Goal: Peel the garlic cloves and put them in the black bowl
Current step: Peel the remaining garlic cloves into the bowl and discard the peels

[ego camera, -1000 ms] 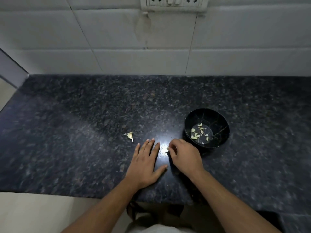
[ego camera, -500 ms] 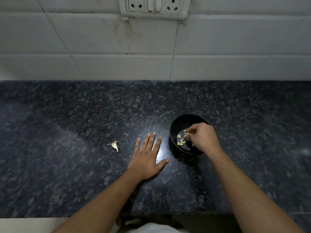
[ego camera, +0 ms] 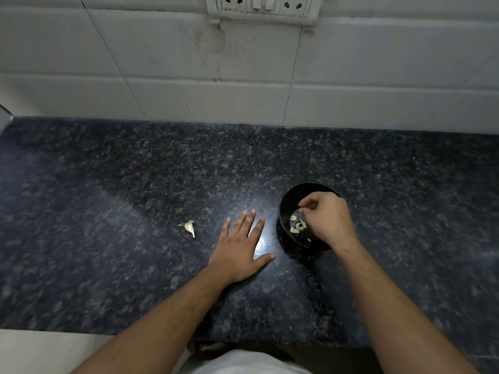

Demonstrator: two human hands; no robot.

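On the dark speckled surface (ego camera: 113,201) an unpeeled garlic clove (ego camera: 189,227) lies alone, left of the hands. The left hand (ego camera: 239,249) rests flat just beside it, fingers straight and spread. Next comes the black bowl (ego camera: 290,197) holding peeled cloves (ego camera: 297,225); the right hand (ego camera: 328,220) hovers over it, fingers curled, and I cannot tell whether its grip pinches anything.
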